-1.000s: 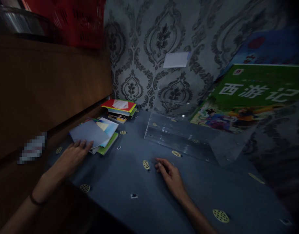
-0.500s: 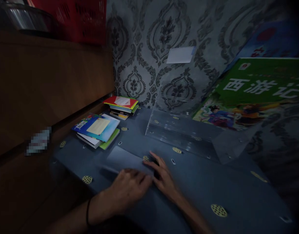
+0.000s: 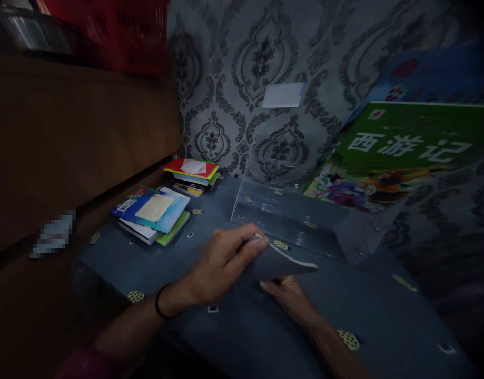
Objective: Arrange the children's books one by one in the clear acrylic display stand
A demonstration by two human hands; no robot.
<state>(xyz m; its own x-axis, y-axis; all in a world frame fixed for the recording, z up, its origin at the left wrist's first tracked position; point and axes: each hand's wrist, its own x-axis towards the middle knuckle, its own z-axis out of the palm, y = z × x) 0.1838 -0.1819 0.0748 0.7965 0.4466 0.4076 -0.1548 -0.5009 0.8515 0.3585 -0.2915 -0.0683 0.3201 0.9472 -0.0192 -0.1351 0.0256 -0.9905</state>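
Note:
My left hand [image 3: 229, 260], a dark band at its wrist, pinches the top corner of a thin dark-covered book [image 3: 271, 263]. The book is lifted and tilted, with its pale page edge curving up to the right. My right hand [image 3: 293, 297] is at the book's lower side. Its thumb sticks out to the left below the cover, while the other fingers are mostly hidden behind the book. Whether they grip it I cannot tell. Beneath both hands lies the dark blue tabletop [image 3: 242, 337] with yellow dotted shapes.
A clear acrylic stand [image 3: 281, 223] rises behind my hands, bearing a white label [image 3: 283, 95]. On its right leans a green book [image 3: 415, 142], with a blue one [image 3: 423, 73] behind. Two book stacks [image 3: 152, 210] [image 3: 192, 171] lie left. A wooden cabinet [image 3: 84, 126] carries a red basket [image 3: 127, 37].
The book has come up off the table and tilted, carried to the right by my left hand. My right hand has gone from fingers spread on the table to the book's underside.

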